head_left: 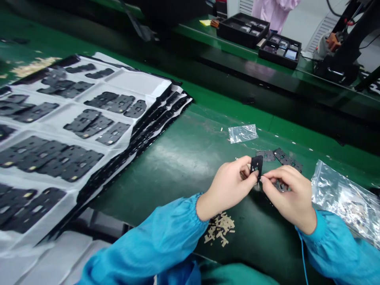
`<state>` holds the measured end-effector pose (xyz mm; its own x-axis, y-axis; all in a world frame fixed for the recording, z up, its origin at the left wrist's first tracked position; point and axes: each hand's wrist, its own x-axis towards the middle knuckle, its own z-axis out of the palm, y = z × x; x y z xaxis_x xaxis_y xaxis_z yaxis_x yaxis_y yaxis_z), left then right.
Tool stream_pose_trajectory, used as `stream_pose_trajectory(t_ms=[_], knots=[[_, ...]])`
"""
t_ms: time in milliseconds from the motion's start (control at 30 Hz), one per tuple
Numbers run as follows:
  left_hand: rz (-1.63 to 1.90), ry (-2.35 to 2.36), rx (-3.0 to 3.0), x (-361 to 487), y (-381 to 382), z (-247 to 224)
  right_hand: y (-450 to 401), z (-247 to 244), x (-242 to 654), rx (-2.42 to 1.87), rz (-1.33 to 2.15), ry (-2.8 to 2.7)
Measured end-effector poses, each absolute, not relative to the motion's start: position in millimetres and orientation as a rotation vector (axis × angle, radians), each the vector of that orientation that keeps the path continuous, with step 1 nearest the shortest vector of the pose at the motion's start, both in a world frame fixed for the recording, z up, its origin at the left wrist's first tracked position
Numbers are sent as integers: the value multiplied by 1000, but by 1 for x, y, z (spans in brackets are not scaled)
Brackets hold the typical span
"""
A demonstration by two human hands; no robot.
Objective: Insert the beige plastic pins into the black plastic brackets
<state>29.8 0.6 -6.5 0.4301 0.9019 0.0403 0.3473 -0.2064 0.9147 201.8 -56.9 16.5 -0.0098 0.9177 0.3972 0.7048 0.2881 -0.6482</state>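
My left hand [230, 186] is closed on a small flat black part [257, 164], held upright between thumb and fingers above the green table [142, 186]. My right hand [286, 194] has its thumb and index finger pinched at the lower right edge of that part; whatever is between those fingertips is too small to make out. Just behind my hands lie more black parts [287, 160] on the table. A pile of small tan pieces [220, 228] sits in front of my left hand, near my sleeve.
Stacked trays [118, 81] with white lining hold several black parts at the left. A small clear bag [242, 133] lies beyond my hands, a larger one [347, 198] at the right. Black boxes [280, 49] stand on the far shelf, near a person in pink [274, 14].
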Motion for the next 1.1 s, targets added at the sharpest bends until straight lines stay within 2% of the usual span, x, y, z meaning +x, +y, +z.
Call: stream_pose_trajectory(t_ms=[100, 167, 267, 433, 567, 867, 1100], knots=[[757, 1090, 1825, 30, -5, -3, -61, 15, 198, -1371, 152, -1893], [755, 1093, 1833, 29, -6, -2, -61, 16, 197, -1338, 191, -1878], [751, 1087, 1838, 28, -4, -3, -60, 18, 197, -1394, 454, -1747], [781, 972, 1830, 26, -6, -4, -57, 18, 199, -1521, 1086, -1341], [821, 894, 1791, 25, -8, -4, -54, 20, 201, -1539, 1286, -1146], [899, 1010, 1292, 27, 0, -6, -47, 29, 212, -1714, 888, -1197], [932, 961, 1287, 28, -3, -8, -50, 25, 208, -1673, 492, -1498]])
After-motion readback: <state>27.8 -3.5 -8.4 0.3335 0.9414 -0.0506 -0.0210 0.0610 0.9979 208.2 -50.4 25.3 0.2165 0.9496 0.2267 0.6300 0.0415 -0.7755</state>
